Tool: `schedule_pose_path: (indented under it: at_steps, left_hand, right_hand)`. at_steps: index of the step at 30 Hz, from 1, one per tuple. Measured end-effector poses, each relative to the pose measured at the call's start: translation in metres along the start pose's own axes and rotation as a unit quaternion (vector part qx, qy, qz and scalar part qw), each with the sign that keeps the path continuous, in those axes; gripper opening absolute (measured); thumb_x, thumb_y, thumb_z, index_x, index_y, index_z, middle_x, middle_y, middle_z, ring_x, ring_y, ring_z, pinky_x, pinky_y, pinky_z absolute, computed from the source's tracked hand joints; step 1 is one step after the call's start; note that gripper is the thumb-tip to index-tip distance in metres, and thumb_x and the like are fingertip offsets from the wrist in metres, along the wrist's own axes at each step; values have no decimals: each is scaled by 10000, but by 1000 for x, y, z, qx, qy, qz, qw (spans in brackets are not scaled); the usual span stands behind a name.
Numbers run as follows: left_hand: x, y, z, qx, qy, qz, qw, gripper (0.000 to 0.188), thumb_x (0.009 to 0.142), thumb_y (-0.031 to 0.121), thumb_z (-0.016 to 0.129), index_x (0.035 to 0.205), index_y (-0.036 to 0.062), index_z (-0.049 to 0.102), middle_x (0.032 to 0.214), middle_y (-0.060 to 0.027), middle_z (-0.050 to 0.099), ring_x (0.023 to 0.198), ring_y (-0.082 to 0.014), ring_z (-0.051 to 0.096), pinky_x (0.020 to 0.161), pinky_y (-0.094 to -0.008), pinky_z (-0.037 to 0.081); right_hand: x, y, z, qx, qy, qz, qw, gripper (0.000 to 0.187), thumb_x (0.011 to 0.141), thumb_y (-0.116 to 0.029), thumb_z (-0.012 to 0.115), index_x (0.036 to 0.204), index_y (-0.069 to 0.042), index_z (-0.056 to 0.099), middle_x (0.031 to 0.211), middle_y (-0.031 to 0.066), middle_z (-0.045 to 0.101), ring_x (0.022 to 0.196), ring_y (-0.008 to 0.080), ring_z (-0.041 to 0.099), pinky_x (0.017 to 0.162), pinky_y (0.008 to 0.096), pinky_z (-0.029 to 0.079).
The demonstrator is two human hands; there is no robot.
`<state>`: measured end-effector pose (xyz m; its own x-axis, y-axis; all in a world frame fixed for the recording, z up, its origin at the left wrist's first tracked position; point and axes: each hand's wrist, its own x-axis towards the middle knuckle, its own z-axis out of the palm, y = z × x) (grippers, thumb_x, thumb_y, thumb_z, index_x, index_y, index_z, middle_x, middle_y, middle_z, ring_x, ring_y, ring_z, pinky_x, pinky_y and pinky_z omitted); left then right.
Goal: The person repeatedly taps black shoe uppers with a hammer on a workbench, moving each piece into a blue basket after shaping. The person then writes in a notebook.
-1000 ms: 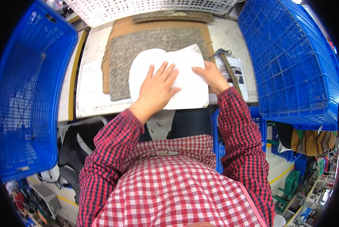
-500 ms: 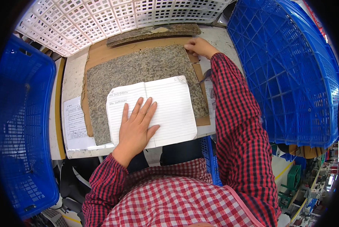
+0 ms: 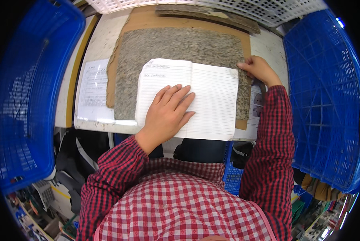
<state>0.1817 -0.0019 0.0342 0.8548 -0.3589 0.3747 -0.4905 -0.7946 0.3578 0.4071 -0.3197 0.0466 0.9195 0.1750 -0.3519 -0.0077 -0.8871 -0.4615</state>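
An open lined notebook (image 3: 214,102) lies on a speckled grey-brown mat or slab (image 3: 180,44), its lower edge reaching past the table's near edge. A few handwritten lines stand at the top of its left page. My left hand (image 3: 168,110) rests flat on the notebook, fingers stretched across the left page and over the fold. Close to the notebook's upper right corner is my right hand (image 3: 260,69), its thumb and fingers drawn together above the mat's right edge. Whether anything is between those fingertips is too small to tell.
Brown cardboard (image 3: 125,30) lies under the mat, with a speckled strip (image 3: 208,14) behind it. A printed sheet (image 3: 92,92) lies at left. Blue crates stand at left (image 3: 27,100) and right (image 3: 328,96); a white basket (image 3: 264,10) closes the far side.
My right hand has moved from the mat's far right corner nearer to the notebook's upper right corner. My left hand stays flat on the notebook. The whole view has shifted.
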Motion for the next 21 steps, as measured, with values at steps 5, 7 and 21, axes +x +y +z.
schedule_pose_path:
  at_steps: [5,7,21]
  left_hand:
    - [13,-7,19,-10,-11,-5,1000,533,921,226,728,1409,67,584,1503,-121,536,1388,-318,492,1203,-480,347]
    - [13,-9,22,-24,-1,-4,1000,562,933,231,719,1445,74,548,1521,-123,518,1399,-314,486,1211,-475,339]
    - [13,-30,19,-286,4,-56,956,260,971,300,694,1159,124,733,1322,-80,666,1411,-352,470,1246,-565,224]
  right_hand:
    - [23,42,-11,134,-38,-16,990,269,888,-221,822,974,10,714,764,38,677,606,99,581,554,256,466]
    - [21,49,-23,157,3,-4,988,258,893,-203,810,1010,8,720,786,15,683,629,81,580,563,236,459]
    - [-146,-148,60,183,152,-384,892,182,873,0,788,979,-45,647,909,-10,640,799,71,628,725,234,531]
